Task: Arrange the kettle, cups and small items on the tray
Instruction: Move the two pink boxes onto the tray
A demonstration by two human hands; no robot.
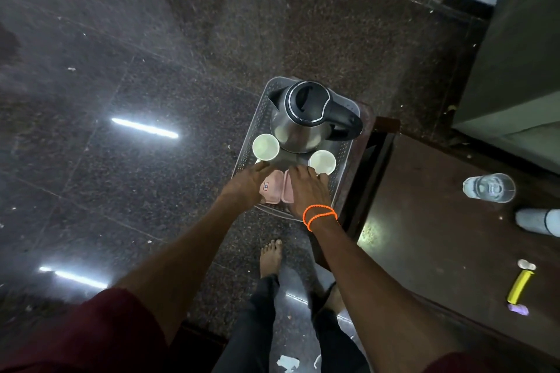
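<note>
While both flat-fingered hands press pink packets (274, 188), the tray (342, 160) holds a kettle (303, 121) and two empty cups (265, 147).

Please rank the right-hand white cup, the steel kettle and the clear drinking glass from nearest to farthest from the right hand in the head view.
1. White cup, just beyond the right hand.
2. Steel kettle, at the tray's far end.
3. Clear drinking glass, away on the dark table at right.

Looks like a hotel or guest room to me. Polished dark granite floor (151, 54), a dark wooden table (454, 236) with a water glass (489, 188) on it, plus a tray (257, 118) with an electric kettle (306, 115) and two white cups (265, 147). That's probably a bed (521, 39) top right, hard to tell.
</note>
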